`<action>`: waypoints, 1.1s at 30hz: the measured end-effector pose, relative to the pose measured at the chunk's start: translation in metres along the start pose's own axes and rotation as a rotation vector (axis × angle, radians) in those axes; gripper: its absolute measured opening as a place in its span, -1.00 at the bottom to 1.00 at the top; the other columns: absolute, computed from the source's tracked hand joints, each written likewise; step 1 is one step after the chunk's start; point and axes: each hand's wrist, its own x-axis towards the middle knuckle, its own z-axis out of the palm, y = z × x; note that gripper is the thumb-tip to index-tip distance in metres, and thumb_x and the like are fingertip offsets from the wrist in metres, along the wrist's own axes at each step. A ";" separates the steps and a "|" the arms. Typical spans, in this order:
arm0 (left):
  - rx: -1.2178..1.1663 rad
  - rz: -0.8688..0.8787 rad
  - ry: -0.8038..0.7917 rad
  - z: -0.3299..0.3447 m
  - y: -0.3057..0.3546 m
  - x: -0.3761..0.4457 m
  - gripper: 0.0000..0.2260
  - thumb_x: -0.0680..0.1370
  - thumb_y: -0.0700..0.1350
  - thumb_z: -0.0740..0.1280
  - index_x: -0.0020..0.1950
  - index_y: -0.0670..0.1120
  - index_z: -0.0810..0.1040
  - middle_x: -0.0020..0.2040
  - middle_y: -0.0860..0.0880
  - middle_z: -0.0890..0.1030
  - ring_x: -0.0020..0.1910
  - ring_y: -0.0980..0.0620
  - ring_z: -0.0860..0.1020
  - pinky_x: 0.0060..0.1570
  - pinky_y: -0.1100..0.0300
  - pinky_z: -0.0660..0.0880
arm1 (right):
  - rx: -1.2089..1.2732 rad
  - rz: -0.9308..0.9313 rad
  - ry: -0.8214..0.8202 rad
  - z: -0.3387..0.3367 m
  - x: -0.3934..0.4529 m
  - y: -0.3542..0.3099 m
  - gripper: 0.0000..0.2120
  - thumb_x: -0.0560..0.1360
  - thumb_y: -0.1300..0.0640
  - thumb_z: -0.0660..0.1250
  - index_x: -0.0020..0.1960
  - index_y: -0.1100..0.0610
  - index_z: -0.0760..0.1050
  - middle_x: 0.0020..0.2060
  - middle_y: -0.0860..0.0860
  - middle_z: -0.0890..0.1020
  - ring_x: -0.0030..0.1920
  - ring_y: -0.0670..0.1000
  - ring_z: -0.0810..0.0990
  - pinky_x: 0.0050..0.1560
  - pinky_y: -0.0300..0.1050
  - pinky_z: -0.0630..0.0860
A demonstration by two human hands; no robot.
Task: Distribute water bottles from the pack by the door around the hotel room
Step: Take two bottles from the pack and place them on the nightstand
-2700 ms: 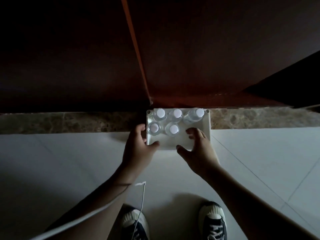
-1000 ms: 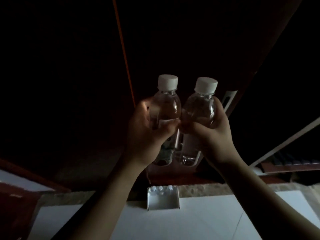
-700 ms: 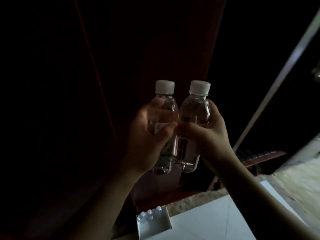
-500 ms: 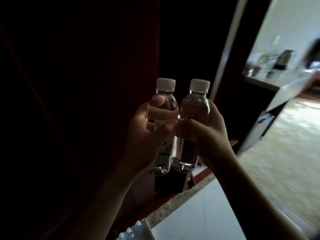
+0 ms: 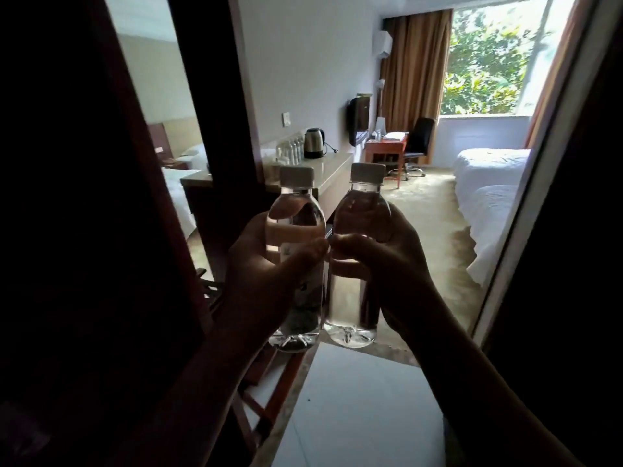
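- The room (image 5: 421, 197) is now faced, the pack left out of view.
- A bottle (image 5: 296, 264) is gripped in the left hand (image 5: 266, 274), another bottle (image 5: 359, 261) in the right hand (image 5: 387, 264); placing comes next.

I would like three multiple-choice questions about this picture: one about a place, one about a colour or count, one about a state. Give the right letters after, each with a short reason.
1. Where does the kettle stand?
A. on the long counter by the wall
B. on the bed
C. on the floor

2. What colour is the desk chair?
A. white
B. black
C. red

3. In what state are the two bottles?
A. lying on the carpet
B. open, without caps
C. capped and held upright

Answers:
1 A, it sits on the countertop beside a row of bottles.
2 B, its back and seat are black.
3 C, the left hand holds the left bottle, the right hand the right bottle, both with white caps.
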 end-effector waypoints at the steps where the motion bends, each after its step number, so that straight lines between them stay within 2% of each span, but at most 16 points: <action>1: -0.013 -0.001 -0.010 0.018 -0.004 0.012 -0.64 0.26 0.04 0.53 0.03 0.07 0.60 -0.17 0.04 0.71 -0.15 0.02 0.71 -0.23 0.20 0.61 | -0.020 -0.004 0.026 -0.018 0.012 -0.002 -0.59 0.25 0.27 0.45 0.08 0.19 0.49 -0.10 0.20 0.61 -0.21 0.09 0.69 -0.29 -0.07 0.64; 3: -0.039 -0.018 -0.025 0.049 -0.013 0.036 -0.63 0.27 0.01 0.53 0.04 0.01 0.61 -0.14 -0.05 0.71 -0.16 -0.07 0.72 -0.21 0.06 0.63 | -0.052 -0.012 0.073 -0.048 0.035 -0.005 -0.57 0.24 0.25 0.45 0.10 0.17 0.49 -0.10 0.16 0.62 -0.23 0.06 0.69 -0.31 -0.09 0.62; 6: -0.050 -0.005 -0.052 0.085 -0.030 0.071 -0.51 0.21 0.10 0.52 0.08 -0.03 0.61 -0.11 -0.11 0.70 -0.14 -0.17 0.71 -0.16 -0.09 0.65 | -0.086 -0.031 0.128 -0.085 0.065 -0.006 -0.61 0.26 0.27 0.48 0.05 0.10 0.50 -0.13 0.08 0.62 -0.28 0.00 0.69 -0.33 -0.11 0.63; 7: -0.049 0.001 -0.068 0.094 -0.036 0.082 -0.51 0.20 0.12 0.51 0.07 -0.03 0.61 -0.12 -0.09 0.70 -0.14 -0.16 0.71 -0.16 -0.08 0.65 | -0.094 -0.038 0.139 -0.095 0.075 -0.006 -0.63 0.30 0.32 0.49 0.05 0.10 0.50 -0.14 0.08 0.62 -0.29 0.00 0.68 -0.33 -0.10 0.64; 9: -0.038 0.020 -0.097 0.110 -0.049 0.104 -0.55 0.20 0.12 0.53 0.02 0.02 0.61 -0.16 0.01 0.70 -0.16 -0.03 0.71 -0.22 0.10 0.65 | -0.104 -0.047 0.161 -0.111 0.095 -0.003 -0.64 0.35 0.39 0.48 0.05 0.10 0.50 -0.12 0.09 0.62 -0.29 0.00 0.69 -0.32 -0.09 0.66; 10: -0.032 0.034 -0.115 0.116 -0.055 0.115 -0.57 0.20 0.09 0.55 0.02 0.03 0.60 -0.18 0.07 0.70 -0.18 0.05 0.71 -0.25 0.21 0.62 | -0.111 -0.053 0.175 -0.118 0.107 0.001 -0.63 0.34 0.37 0.50 0.05 0.10 0.50 -0.11 0.09 0.63 -0.28 0.00 0.69 -0.32 -0.09 0.66; 12: -0.023 0.041 -0.147 0.126 -0.071 0.140 -0.58 0.23 0.06 0.55 0.04 0.02 0.60 -0.19 0.12 0.70 -0.20 0.12 0.70 -0.29 0.31 0.58 | -0.120 -0.061 0.201 -0.129 0.133 0.012 -0.60 0.30 0.32 0.52 0.06 0.09 0.50 -0.11 0.08 0.64 -0.27 0.01 0.70 -0.34 -0.13 0.63; 16: -0.008 0.080 -0.178 0.137 -0.109 0.200 -0.42 0.20 0.19 0.49 0.15 -0.02 0.61 -0.14 0.01 0.71 -0.16 0.01 0.71 -0.21 0.15 0.65 | -0.140 -0.069 0.240 -0.141 0.192 0.044 -0.62 0.34 0.38 0.51 0.03 0.08 0.49 -0.12 0.09 0.63 -0.28 0.01 0.70 -0.36 -0.18 0.60; 18: -0.021 0.070 -0.189 0.139 -0.131 0.235 -0.48 0.19 0.17 0.52 0.10 0.03 0.61 -0.14 0.00 0.71 -0.16 -0.01 0.71 -0.19 0.09 0.66 | -0.181 -0.075 0.258 -0.144 0.225 0.062 -0.60 0.33 0.41 0.51 0.03 0.09 0.49 -0.14 0.06 0.62 -0.30 -0.02 0.69 -0.37 -0.19 0.60; 20: -0.078 0.061 -0.196 0.141 -0.149 0.278 -0.60 0.21 0.09 0.56 0.00 0.09 0.61 -0.15 0.03 0.72 -0.18 0.01 0.71 -0.21 0.11 0.66 | -0.223 -0.101 0.284 -0.144 0.265 0.074 -0.59 0.32 0.42 0.52 0.03 0.08 0.49 -0.15 0.03 0.61 -0.29 -0.01 0.68 -0.38 -0.17 0.61; 23: -0.136 0.034 -0.235 0.152 -0.172 0.346 -0.64 0.19 0.13 0.53 -0.04 0.18 0.62 -0.14 -0.01 0.72 -0.18 -0.05 0.72 -0.20 0.03 0.67 | -0.270 -0.105 0.342 -0.150 0.330 0.084 -0.60 0.35 0.47 0.47 0.02 0.08 0.49 -0.14 0.05 0.61 -0.21 0.09 0.66 -0.38 -0.16 0.63; 26: -0.186 0.025 -0.282 0.176 -0.193 0.407 -0.63 0.18 0.17 0.51 -0.03 0.22 0.62 -0.14 -0.03 0.71 -0.19 -0.10 0.71 -0.15 -0.15 0.67 | -0.330 -0.149 0.402 -0.166 0.386 0.090 -0.60 0.33 0.42 0.50 0.01 0.04 0.50 -0.10 0.05 0.62 -0.13 0.19 0.68 -0.35 -0.12 0.64; 28: -0.185 0.026 -0.330 0.199 -0.207 0.439 -0.57 0.18 0.18 0.51 0.03 0.17 0.62 -0.12 -0.02 0.72 -0.17 -0.10 0.72 -0.10 -0.21 0.65 | -0.368 -0.168 0.448 -0.184 0.416 0.096 -0.60 0.32 0.38 0.52 0.00 0.01 0.51 -0.08 0.04 0.63 -0.08 0.22 0.68 -0.31 -0.08 0.66; 30: -0.222 -0.010 -0.338 0.224 -0.225 0.466 -0.58 0.17 0.17 0.52 0.00 0.16 0.63 -0.13 -0.04 0.72 -0.15 -0.15 0.71 -0.09 -0.26 0.63 | -0.381 -0.170 0.497 -0.206 0.442 0.104 -0.60 0.31 0.34 0.55 -0.01 -0.02 0.52 -0.10 0.00 0.64 -0.03 0.25 0.68 -0.27 -0.03 0.67; 33: -0.256 -0.013 -0.384 0.267 -0.249 0.502 -0.59 0.19 0.16 0.54 0.00 0.14 0.63 -0.14 -0.10 0.71 -0.16 -0.22 0.70 -0.10 -0.32 0.61 | -0.472 -0.191 0.559 -0.243 0.476 0.116 -0.60 0.17 0.04 0.59 -0.06 -0.21 0.56 -0.12 -0.14 0.68 -0.03 0.19 0.70 -0.17 0.14 0.68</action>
